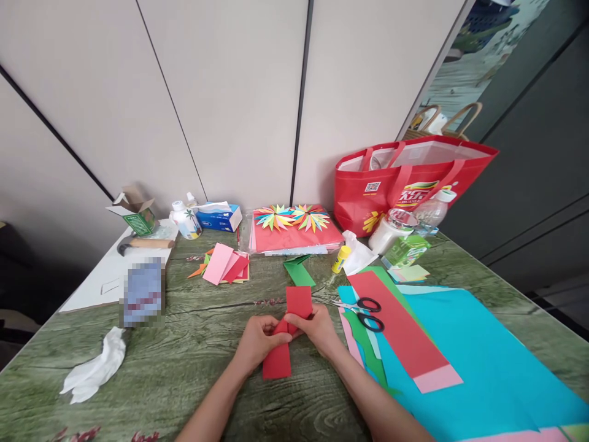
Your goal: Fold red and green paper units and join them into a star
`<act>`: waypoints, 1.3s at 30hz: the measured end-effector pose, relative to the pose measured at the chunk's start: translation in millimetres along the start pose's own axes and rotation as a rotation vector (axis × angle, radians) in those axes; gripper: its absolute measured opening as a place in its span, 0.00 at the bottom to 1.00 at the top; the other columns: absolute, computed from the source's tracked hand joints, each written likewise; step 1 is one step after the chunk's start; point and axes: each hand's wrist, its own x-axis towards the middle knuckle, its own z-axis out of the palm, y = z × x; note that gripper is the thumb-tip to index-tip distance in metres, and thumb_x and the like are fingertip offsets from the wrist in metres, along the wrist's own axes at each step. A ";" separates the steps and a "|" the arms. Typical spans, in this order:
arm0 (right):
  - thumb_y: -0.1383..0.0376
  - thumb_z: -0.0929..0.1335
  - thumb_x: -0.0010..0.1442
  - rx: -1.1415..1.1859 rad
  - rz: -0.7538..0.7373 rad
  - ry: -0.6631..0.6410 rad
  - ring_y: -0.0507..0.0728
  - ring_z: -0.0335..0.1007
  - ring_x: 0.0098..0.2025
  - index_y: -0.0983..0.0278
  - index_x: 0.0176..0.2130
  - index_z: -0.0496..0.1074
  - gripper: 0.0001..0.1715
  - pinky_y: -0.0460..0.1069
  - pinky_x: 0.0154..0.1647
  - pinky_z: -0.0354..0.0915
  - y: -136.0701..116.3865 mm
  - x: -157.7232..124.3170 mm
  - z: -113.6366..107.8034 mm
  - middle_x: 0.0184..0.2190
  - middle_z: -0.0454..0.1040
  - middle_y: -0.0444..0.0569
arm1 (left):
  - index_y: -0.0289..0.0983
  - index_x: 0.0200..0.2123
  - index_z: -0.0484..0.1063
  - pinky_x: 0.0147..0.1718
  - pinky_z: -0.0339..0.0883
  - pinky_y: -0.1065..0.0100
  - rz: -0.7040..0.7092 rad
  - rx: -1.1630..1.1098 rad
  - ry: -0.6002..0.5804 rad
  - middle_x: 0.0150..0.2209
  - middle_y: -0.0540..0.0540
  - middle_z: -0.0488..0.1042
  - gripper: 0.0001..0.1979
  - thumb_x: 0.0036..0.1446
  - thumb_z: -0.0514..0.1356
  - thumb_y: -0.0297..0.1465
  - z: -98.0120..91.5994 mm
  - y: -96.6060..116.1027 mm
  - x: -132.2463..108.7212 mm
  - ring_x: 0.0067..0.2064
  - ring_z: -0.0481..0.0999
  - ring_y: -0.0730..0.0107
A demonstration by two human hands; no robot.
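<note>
The left hand (259, 341) and the right hand (318, 329) meet at the middle of a red paper strip (277, 363). Both are curled in, with fingers and thumbs pinched on the paper where it bends. One end of the strip lies flat on the table (184, 374) toward the person, and the other end points away from the hands (slightly to the right).

Just beyond the strip lies a folded green paper (299, 271). Beside the right hand, black-handled scissors (369, 314) rest on the edge of a pile of coloured sheets. The pile has a big blue sheet (488, 374) and a long red sheet (399, 331) on top. A yellow glue stick (341, 259) lies farther back, near a white cloth.

To the left of the green paper are some pink and red paper pieces (225, 265). A crumpled tissue (94, 369) sits well to the left of the hands. At the far edge, paper stars (291, 218) lie on a stack of sheets, with a red bag (405, 181) to their right and a tissue box (221, 217) to their left.
</note>
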 end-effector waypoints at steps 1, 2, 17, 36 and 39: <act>0.54 0.75 0.36 -0.007 0.001 0.011 0.52 0.67 0.18 0.68 0.21 0.71 0.20 0.47 0.19 0.68 -0.1 0.3 0.2 0.17 0.72 0.44 | 0.32 0.20 0.70 0.23 0.53 0.72 -0.003 -0.002 -0.012 0.19 0.51 0.69 0.15 0.34 0.67 0.38 -0.6 0.7 -0.3 0.22 0.63 0.74; 0.54 0.75 0.36 -0.010 0.001 0.018 0.52 0.66 0.17 0.68 0.21 0.71 0.20 0.47 0.18 0.68 -0.2 0.6 0.5 0.17 0.71 0.44 | 0.32 0.21 0.71 0.23 0.54 0.72 -0.012 -0.015 -0.036 0.20 0.51 0.70 0.16 0.35 0.67 0.39 -1.6 1.7 -0.8 0.22 0.64 0.74; 0.57 0.73 0.37 -0.100 -0.012 0.063 0.50 0.62 0.14 0.66 0.16 0.67 0.17 0.44 0.14 0.61 -8.5 -1.8 3.7 0.13 0.68 0.42 | 0.31 0.25 0.73 0.26 0.58 0.72 -0.083 -0.152 -0.175 0.23 0.46 0.75 0.17 0.38 0.67 0.40 -6.6 6.5 -2.4 0.25 0.69 0.71; 0.59 0.71 0.41 -0.199 -0.114 0.038 0.46 0.49 0.18 0.65 0.16 0.61 0.18 0.43 0.18 0.50 -0.1 -0.5 0.8 0.14 0.59 0.38 | 0.34 0.15 0.65 0.17 0.45 0.75 -0.076 -0.061 -0.031 0.13 0.55 0.63 0.18 0.32 0.68 0.40 1.0 7.7 -2.9 0.16 0.56 0.81; 0.60 0.71 0.41 -0.199 -0.110 0.047 0.46 0.48 0.18 0.65 0.15 0.60 0.18 0.42 0.18 0.49 0.7 -0.7 1.4 0.13 0.57 0.37 | 0.34 0.15 0.63 0.17 0.42 0.75 -0.069 -0.053 -0.049 0.12 0.55 0.62 0.19 0.32 0.67 0.41 0.3 7.2 -2.4 0.16 0.53 0.81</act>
